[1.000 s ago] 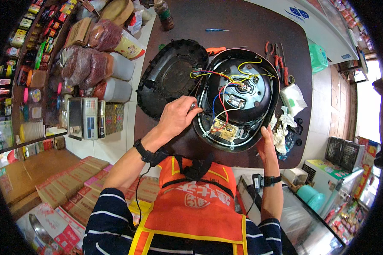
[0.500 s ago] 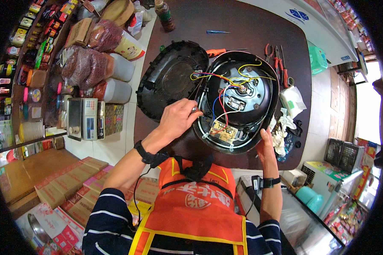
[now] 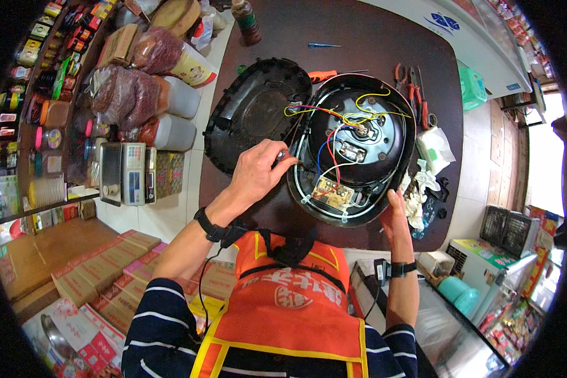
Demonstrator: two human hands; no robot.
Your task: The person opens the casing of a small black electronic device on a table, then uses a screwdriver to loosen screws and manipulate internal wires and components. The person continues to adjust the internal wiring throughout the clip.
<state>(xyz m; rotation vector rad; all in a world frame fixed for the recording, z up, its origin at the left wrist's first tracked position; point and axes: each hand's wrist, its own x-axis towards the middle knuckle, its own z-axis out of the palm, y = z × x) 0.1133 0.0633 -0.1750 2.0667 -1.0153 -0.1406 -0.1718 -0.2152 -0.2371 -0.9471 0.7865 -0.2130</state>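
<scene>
An opened rice cooker body (image 3: 359, 189), apparently upside down, lies on the dark table with its wires, metal plate and small circuit board (image 3: 332, 194) exposed. At its left rim, my left hand (image 3: 261, 170) is closed in a pinch around a small dark piece that I cannot make out. The fingers of my right hand (image 3: 395, 217) rest against the body's lower right edge, thumb up along the rim. Left of the body lies the black base cover (image 3: 249, 120), with wires running near it. Behind them sits an orange-handled screwdriver (image 3: 323, 76).
Red-handled pliers (image 3: 416, 94) and crumpled tissue (image 3: 416, 205) lie right of the body. A blue pointed tool (image 3: 324, 45) and a bottle (image 3: 246, 24) are at the back. Beyond the table's left edge stand a scale (image 3: 132, 176) and jars; cardboard boxes (image 3: 107, 268) sit lower left.
My left hand has shifted slightly and its pinch is turned differently at the body's left rim. The body and my right hand appear almost unmoved.
</scene>
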